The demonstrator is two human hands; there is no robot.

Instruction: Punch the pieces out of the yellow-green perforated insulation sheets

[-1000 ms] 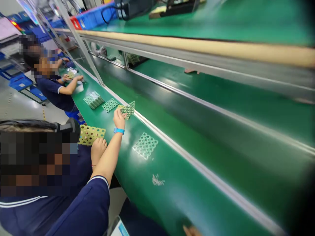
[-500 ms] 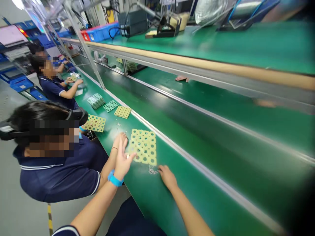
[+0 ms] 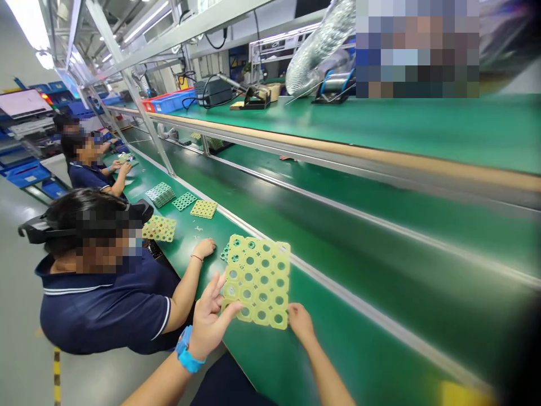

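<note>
A yellow-green plastic grid with round holes is tilted up off the green work surface. My left hand, blue band at the wrist, pinches its lower left edge with thumb and fingers. My right hand grips its lower right corner. A green grid peeks out behind the yellow one, lying on the bench.
A co-worker in a dark blue shirt sits to my left, a hand resting on the bench. More grids lie further along, plus another worker. A conveyor belt runs on the right beyond a metal rail.
The yellow grid lay flat on the bench half a second ago; both my hands have now lifted and tilted it toward me. The view has swung upward.
</note>
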